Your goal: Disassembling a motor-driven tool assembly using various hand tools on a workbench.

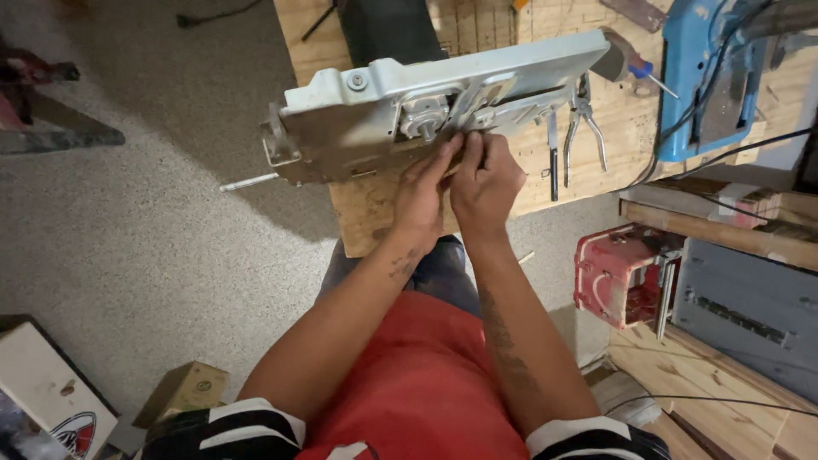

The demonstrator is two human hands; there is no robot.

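Observation:
A light grey metal machine housing point(366, 111) stands on edge on a wooden workbench point(375, 213), with gears and a shaft showing on its underside. My left hand point(422, 192) and my right hand point(486, 179) are pressed together at its lower edge, fingertips pinching at a small part near the round gear point(422, 115). What the fingers hold is hidden. A thin metal rod point(247, 181) sticks out from the housing's left end.
Pliers point(584, 128) and a dark-handled tool point(552, 158) lie on the bench to the right. A blue machine point(707, 77) with cables stands at top right. A red box point(622, 273), wood planks and a grey panel sit on the floor right; cardboard boxes lower left.

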